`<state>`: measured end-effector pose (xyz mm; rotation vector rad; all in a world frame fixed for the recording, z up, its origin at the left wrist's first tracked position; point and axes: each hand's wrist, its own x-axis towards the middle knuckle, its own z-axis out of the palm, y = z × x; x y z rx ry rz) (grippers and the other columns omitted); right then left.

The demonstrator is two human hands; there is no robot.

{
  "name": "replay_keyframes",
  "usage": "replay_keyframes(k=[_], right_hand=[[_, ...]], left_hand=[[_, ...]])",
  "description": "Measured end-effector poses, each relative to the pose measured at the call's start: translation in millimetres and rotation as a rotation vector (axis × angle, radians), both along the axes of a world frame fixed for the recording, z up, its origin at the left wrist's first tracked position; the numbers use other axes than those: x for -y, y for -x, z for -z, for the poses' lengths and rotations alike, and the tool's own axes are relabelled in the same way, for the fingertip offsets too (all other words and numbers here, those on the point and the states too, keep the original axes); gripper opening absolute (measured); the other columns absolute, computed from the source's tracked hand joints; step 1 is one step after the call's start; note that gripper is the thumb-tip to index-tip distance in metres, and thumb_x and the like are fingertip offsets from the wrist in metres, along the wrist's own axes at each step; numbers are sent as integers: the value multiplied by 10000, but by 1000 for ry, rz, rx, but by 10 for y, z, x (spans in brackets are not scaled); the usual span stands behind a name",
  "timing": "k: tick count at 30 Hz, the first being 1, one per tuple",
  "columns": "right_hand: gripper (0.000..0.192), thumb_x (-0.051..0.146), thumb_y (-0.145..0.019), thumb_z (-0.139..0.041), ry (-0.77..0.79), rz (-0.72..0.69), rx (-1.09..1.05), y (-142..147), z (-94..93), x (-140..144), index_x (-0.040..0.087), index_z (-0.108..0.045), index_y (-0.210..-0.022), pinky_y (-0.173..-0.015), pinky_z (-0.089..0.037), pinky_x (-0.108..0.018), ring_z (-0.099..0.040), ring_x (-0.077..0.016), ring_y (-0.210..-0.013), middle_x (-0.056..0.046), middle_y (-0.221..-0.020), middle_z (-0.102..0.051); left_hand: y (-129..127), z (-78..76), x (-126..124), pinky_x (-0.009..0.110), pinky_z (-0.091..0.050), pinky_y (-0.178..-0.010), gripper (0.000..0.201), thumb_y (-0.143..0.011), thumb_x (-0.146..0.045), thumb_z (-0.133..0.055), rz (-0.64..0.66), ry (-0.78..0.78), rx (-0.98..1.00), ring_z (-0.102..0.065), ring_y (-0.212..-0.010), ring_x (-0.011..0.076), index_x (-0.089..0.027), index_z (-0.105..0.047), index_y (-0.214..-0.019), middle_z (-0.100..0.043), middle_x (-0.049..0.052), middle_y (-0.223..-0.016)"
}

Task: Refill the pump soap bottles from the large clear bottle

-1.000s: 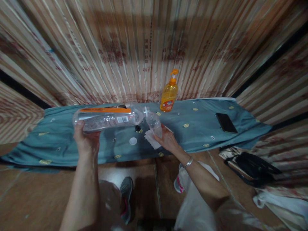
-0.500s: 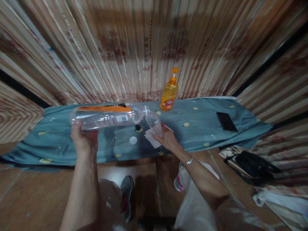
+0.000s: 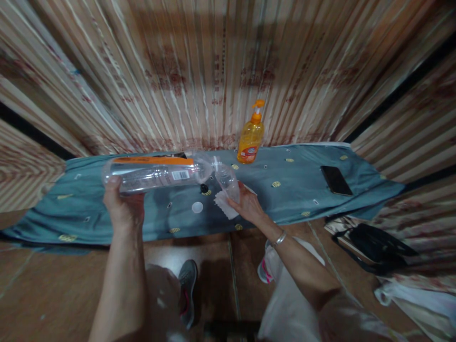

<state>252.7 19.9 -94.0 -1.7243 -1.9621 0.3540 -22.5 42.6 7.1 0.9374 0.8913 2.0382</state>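
My left hand (image 3: 123, 202) is closed around the base end of a large clear plastic bottle (image 3: 153, 178) with an orange label strip and a barcode. The bottle lies nearly level in the air, its neck pointing right. My right hand (image 3: 246, 204) grips a smaller clear bottle (image 3: 227, 179) together with a white paper tissue (image 3: 225, 205). This smaller bottle leans up and left, and its mouth meets the big bottle's neck; whether liquid passes between them I cannot tell. Below the necks, a black cap (image 3: 204, 188) and a round white lid (image 3: 197, 207) lie on the cloth.
An orange pump bottle (image 3: 251, 141) stands at the back of the teal cloth-covered surface (image 3: 292, 199). A dark phone (image 3: 336, 180) lies to the right. Pleated curtains (image 3: 199, 71) hang close behind and at both sides. A black bag (image 3: 377, 247) is at the lower right.
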Motion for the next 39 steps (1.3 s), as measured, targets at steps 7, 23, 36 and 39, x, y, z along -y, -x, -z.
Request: replay_keyframes(k=[7, 23, 36, 39], right_hand=[[658, 474, -856, -511, -29, 1, 17, 7, 33, -2, 77, -386, -1366, -907, -489, -358, -622, -267, -1109, -191, -1227, -629], [626, 463, -856, -518, -33, -8, 15, -2, 13, 1, 78, -414, -1338, -910, -492, -358, -634, -264, -1089, -184, -1179, -653], [644, 487, -846, -524, -35, 2, 13, -3, 22, 4, 93, -420, -1345, -930, -487, -366, -628, -273, -1102, -185, -1230, -630], [634, 483, -851, -517, -29, 2, 6, -3, 14, 7, 76, -432, -1330, -936, -485, -364, -626, -271, -1107, -188, -1218, -635]], left_hand=[[25, 17, 0, 328, -558, -793, 314, -657, -420, -658, -8, -12, -23, -644, -972, 220, -186, -700, -862, -703, 29, -886], [5, -6, 23, 355, -538, -849, 356, -653, -441, -667, -35, -27, -72, -638, -950, 222, -181, -701, -895, -687, 30, -892], [-8, -12, 30, 361, -525, -873, 363, -635, -444, -685, -44, -3, -43, -631, -967, 228, -182, -677, -886, -671, 28, -893], [-10, -9, 28, 365, -531, -868, 368, -633, -439, -690, -32, -7, -40, -634, -967, 229, -177, -682, -891, -679, 35, -898]])
